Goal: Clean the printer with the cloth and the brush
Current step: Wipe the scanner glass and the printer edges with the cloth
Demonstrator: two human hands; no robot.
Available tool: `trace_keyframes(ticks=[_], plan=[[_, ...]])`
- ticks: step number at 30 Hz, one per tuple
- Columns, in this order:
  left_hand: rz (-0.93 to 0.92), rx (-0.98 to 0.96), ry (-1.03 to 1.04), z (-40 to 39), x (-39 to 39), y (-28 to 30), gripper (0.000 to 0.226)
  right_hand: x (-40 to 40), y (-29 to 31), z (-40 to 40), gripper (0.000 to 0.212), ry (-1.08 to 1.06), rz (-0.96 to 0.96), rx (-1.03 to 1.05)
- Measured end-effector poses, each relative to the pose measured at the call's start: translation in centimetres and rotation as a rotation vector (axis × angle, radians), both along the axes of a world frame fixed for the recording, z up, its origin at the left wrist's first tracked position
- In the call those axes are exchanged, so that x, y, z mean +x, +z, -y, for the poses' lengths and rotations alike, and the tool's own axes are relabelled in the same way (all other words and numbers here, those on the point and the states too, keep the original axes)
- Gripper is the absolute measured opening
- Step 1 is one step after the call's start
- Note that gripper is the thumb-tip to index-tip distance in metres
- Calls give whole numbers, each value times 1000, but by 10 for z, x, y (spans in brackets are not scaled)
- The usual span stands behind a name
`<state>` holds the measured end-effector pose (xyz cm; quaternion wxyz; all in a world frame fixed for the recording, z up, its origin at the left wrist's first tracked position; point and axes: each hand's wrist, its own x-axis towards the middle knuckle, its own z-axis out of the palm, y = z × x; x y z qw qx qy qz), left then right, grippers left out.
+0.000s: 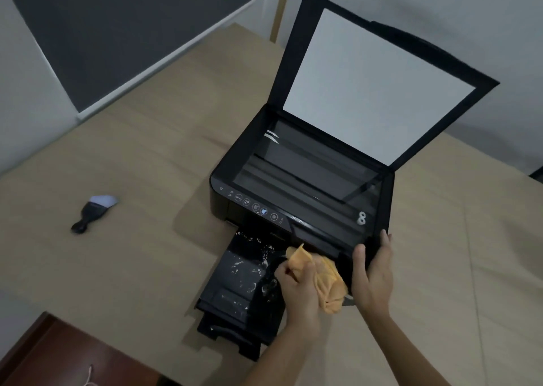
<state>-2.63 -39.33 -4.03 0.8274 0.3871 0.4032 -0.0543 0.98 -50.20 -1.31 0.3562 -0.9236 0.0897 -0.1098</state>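
Note:
A black printer (293,179) stands on the table with its scanner lid (379,82) raised, showing the white inner pad and the glass. Its paper tray (241,285) is pulled out at the front and is speckled with white dust. My left hand (299,285) is shut on a bunched orange cloth (326,279), which rests against the tray's right side just below the printer's front. My right hand (373,277) grips the printer's front right corner. A small black brush (94,212) with pale bristles lies alone on the table far to the left.
The beige table (132,165) reaches left and right of the printer. A dark panel (117,32) leans on the wall at the back left. A dark red-brown surface (58,353) sits below the table's near left edge.

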Motion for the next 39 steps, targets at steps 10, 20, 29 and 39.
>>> trace_keyframes(ticks=[10,20,29,39], plan=[[331,655,-387,27,-31,14,51,1,-7,4,75,9,17,-95],[234,603,-488,18,-14,-33,93,1,-8,3,77,4,6,-122],[325,340,-402,27,-34,-1,84,1,-6,2,88,3,19,-109],[-28,-256,-199,45,-7,-9,105,1,-6,3,82,3,7,-97]])
